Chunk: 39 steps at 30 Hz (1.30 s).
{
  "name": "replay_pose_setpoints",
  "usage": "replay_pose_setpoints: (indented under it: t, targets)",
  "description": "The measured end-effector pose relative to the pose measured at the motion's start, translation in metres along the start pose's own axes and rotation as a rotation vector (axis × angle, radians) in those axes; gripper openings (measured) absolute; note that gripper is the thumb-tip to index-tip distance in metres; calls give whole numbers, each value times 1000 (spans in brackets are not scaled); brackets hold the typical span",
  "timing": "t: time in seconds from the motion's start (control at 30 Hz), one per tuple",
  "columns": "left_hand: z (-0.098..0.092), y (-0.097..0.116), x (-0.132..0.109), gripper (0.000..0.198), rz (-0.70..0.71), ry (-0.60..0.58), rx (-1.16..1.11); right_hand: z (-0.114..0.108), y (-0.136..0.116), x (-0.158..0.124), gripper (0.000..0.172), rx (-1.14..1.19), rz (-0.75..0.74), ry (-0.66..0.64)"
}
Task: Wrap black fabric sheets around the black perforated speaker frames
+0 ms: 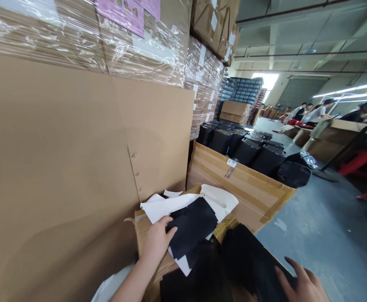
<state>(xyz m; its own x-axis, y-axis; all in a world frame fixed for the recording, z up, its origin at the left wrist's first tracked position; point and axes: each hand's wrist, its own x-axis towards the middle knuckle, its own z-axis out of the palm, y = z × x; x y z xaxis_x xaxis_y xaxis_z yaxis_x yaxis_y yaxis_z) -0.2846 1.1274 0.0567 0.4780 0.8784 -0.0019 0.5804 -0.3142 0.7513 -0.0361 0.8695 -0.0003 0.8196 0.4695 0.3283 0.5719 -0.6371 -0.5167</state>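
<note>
My left hand point(158, 238) is at the left edge of a small stack of black sheets point(193, 224), its thumb and finger closed on that edge. White paper point(219, 200) lies crumpled beneath and behind the stack, over a cardboard box point(143, 228). At the lower right, my right hand point(306, 282) has its fingers apart beside a larger pile of black sheets point(249, 256). Its thumb side overlaps the pile's right edge; whether it presses on the sheets I cannot tell. More black sheets point(199, 279) lie in front, blurred and partly cut off by the lower frame edge.
A tall cardboard panel point(85, 134) stands to the left, with film-wrapped cartons point(139, 54) behind it. An open carton flap point(234, 180) rises behind the sheets. Beyond are several black plastic containers point(246, 149), blue floor point(309, 222), red stools point(361, 161) and people seated at benches.
</note>
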Motion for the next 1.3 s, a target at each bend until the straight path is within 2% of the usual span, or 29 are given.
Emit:
replay_pose_setpoints:
  t: [0.03,0.1,0.2,0.27,0.37,0.43,0.53,0.7,0.9,1.03,1.1,1.17,1.2,1.27,1.3]
  targets:
    - [-5,3,0,4,3,2,-90,1,-15,-1,43,78,-14,4]
    - [-17,14,-4,10,-6,-49,-343,5,-53,-6,39,363,-25,-40]
    - [-32,39,-17,18,-137,-282,-827,16,-116,-18,48,951,33,-362]
    - [-41,56,-27,23,-258,-437,-1062,23,-150,-26,59,1314,105,-565]
    - [-51,74,-38,28,-310,-499,-1198,28,-177,-38,57,1636,273,-867]
    - [-57,80,-42,28,-298,-494,-1217,25,-182,-44,49,1706,357,-952]
    - [-65,80,-47,26,-298,-497,-1255,10,-180,-44,38,1720,363,-887]
    - [-77,80,-55,33,-299,-527,-1222,-34,-176,-31,26,1552,419,-597]
    - [-83,82,-64,46,-257,-541,-1151,-74,-177,-32,30,1357,412,-541]
    - [-77,79,-59,44,-193,-471,-1047,-76,-167,-28,34,1268,400,-466]
    - [-65,72,-48,43,-121,-475,-966,-67,-142,-19,35,1157,348,-428]
    - [-49,57,-33,40,-40,-429,-763,-52,-103,-8,35,972,312,-375]
    - [-39,47,-26,37,-4,-357,-595,-44,-80,-4,36,850,297,-368]
    - [-20,25,-12,34,33,-122,-206,-27,-32,2,33,563,226,-279]
    - [-11,15,-7,36,45,-65,-66,-19,-10,4,29,405,236,-235]
